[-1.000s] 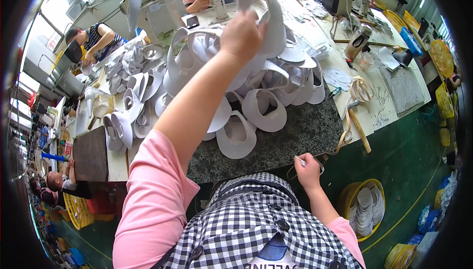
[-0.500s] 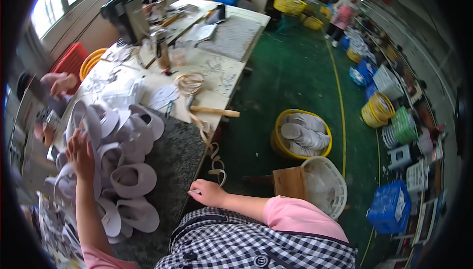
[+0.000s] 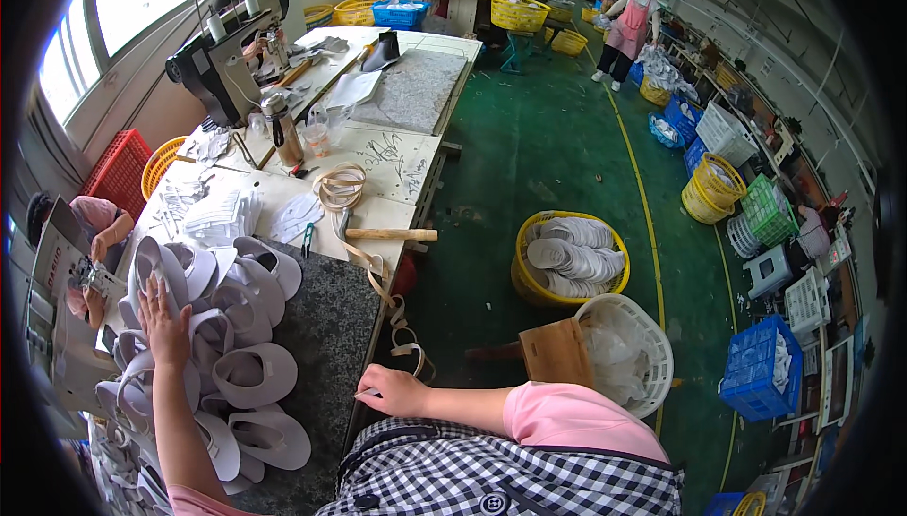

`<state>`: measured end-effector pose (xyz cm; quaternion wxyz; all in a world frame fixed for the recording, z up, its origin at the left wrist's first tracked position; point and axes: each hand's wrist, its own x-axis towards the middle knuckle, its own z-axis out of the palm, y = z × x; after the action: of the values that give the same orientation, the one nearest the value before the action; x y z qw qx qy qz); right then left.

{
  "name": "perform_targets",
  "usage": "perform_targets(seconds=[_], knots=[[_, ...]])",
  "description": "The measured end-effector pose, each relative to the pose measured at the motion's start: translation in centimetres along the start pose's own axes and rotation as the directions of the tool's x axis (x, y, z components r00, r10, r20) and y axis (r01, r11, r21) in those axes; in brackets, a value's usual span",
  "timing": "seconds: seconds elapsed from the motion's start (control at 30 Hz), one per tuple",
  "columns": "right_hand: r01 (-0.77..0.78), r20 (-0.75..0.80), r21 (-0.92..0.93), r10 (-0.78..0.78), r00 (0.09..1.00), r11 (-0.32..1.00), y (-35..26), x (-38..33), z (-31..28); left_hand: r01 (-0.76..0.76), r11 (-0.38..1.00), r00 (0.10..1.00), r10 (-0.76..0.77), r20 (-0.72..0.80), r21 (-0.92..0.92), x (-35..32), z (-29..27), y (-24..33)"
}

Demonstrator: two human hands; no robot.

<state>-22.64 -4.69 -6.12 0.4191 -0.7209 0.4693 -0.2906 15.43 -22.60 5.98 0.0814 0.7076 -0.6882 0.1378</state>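
A pile of pale grey shoe uppers (image 3: pixel 255 372), curved with open tops, covers the left side of the dark speckled tabletop (image 3: pixel 331 313). My left hand (image 3: pixel 165 325) lies on the pile's left part, its fingers stretched out and slightly spread over the uppers. By the table's near right edge is my right hand (image 3: pixel 392 391), fingers closed together. A small pale tip shows at those fingers, too small to name. Beyond the pile lie a coil of beige strap (image 3: pixel 340 187), a wooden handle (image 3: pixel 392 234) jutting past the edge, and a small green tool (image 3: pixel 307 240).
Farther along the table stand a bottle (image 3: pixel 283 133) and a black sewing machine (image 3: pixel 222 77). On the green floor to the right are a yellow basket (image 3: pixel 518 275) of white pieces, a wooden stool (image 3: pixel 557 353) and a white basket (image 3: pixel 666 355). Another person (image 3: pixel 99 228) sits at far left.
The view has shifted a little, moving the table slightly left and down. My left hand stays on the uppers, my right hand by the edge. A distant person in pink has turned.
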Motion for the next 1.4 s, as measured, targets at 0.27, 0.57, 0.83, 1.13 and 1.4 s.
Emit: perform_targets(seconds=[0.27,0.57,0.83,1.13,1.4], knots=[[0.015,0.024,0.057,-0.017,1.0,0.998,-0.6,0.0,0.1,-0.147,0.986,0.904,0.167,-0.393,0.081,-4.1,-2.7,3.5],[-0.269,0.27,0.629,0.12,0.955,0.729,-3.1,2.5,2.6,0.055,0.404,0.896,0.383,0.224,-0.913,-21.3,-4.8,15.8],[-0.183,0.308,0.489,0.027,0.951,0.853,-3.3,2.6,5.3,0.477,-0.049,0.879,-0.01,0.478,-0.878,-26.9,-0.8,15.1],[-0.314,0.417,0.644,0.024,0.909,0.698,-3.8,3.4,6.4,0.455,-0.088,0.879,-0.118,0.462,-0.886,-28.6,-1.8,15.2],[-0.244,0.397,0.639,-0.041,0.917,0.73,-4.2,2.5,6.2,0.479,-0.154,0.864,-0.092,0.495,-0.864,-29.3,-0.2,15.1]])
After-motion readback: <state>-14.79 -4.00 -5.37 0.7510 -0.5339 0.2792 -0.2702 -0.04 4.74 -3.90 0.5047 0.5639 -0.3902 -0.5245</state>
